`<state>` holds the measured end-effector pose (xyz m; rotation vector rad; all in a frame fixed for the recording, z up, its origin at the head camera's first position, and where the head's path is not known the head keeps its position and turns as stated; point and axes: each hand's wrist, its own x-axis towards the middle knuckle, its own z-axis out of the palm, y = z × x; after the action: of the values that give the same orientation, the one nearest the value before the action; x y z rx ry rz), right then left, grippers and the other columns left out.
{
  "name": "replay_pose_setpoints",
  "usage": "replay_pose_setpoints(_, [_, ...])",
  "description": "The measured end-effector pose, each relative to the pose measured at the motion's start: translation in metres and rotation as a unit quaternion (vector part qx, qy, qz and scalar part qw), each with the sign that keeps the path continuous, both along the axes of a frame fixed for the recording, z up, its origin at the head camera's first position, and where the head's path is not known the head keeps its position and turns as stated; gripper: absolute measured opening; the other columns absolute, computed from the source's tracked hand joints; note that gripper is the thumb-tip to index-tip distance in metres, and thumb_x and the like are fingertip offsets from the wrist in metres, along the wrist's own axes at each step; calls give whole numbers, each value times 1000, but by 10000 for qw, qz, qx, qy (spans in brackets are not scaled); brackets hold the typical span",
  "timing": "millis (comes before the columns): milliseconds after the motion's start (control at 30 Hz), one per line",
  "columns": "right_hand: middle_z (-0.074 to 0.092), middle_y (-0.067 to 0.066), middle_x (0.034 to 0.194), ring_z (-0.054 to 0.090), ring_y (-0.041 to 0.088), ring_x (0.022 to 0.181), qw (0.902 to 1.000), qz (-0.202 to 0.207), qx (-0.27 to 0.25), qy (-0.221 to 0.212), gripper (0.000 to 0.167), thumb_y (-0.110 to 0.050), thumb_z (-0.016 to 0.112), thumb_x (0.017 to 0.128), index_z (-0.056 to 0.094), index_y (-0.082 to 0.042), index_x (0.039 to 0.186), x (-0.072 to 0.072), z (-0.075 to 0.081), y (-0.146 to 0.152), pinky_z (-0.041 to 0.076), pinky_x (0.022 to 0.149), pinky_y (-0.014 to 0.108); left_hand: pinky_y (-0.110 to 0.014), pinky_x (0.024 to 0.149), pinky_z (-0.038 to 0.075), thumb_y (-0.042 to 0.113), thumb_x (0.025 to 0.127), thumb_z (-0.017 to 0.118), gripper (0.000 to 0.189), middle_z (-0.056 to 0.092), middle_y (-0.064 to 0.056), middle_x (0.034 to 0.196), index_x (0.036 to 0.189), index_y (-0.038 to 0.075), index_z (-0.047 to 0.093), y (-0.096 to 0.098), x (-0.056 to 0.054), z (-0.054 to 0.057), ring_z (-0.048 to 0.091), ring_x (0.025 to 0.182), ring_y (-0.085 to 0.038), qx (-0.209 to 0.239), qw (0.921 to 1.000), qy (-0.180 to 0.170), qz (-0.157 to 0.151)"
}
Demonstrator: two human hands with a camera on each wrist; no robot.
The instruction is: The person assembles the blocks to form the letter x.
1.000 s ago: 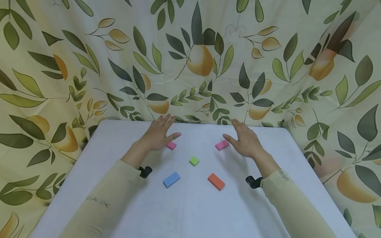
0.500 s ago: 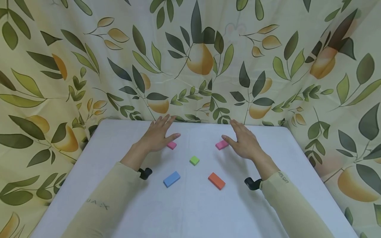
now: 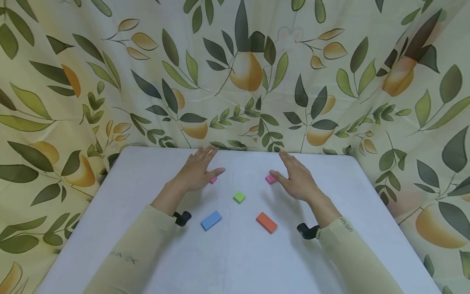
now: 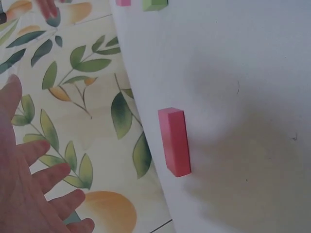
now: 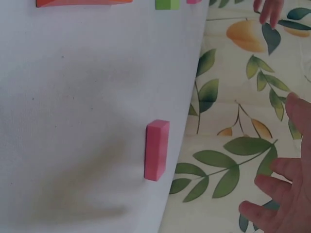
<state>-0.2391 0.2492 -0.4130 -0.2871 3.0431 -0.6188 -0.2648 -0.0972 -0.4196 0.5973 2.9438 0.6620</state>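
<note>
My left hand (image 3: 196,171) hovers with spread fingers above the far left of the white table, partly hiding a pink block (image 3: 213,180). In the left wrist view that pink block (image 4: 175,142) lies whole on the cloth, apart from the fingers. On the other side my right hand (image 3: 298,177) is held above a second pink block (image 3: 271,179), its thumb overlapping the block in the head view. The right wrist view shows this pink block (image 5: 157,150) lying apart from the hand. Neither hand holds anything.
A small green block (image 3: 239,197) lies between the hands. Nearer me are a blue block (image 3: 211,221) on the left and an orange block (image 3: 267,223) on the right. A leaf-and-fruit patterned curtain (image 3: 227,94) stands behind the table's far edge.
Both hands have shifted slightly nearer me and inward, covering more of the two pink blocks in the head view. The blocks stay where they lay.
</note>
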Motion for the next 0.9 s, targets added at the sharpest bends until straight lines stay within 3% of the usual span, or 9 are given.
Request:
replay_pose_setpoints(433, [26,18,170,23,45,157,9996,87,-264,110,78,-41,61,103,24,-10,165,11,-10,-5,20,121,70,-57,130,8,71,99,46,86,17,-4,175,167,27,17,6,8,-11,9,163,-32,392,9988,-280,51])
replay_pose_setpoints(900, [31,17,168,27,44,154,9982,-111,-588,-96,72,-42,61,103,32,-13,162,24,-20,-8,28,119,68,-56,130,10,70,98,51,84,20,-3,174,166,32,18,19,20,-22,14,162,-30,684,9958,-569,216])
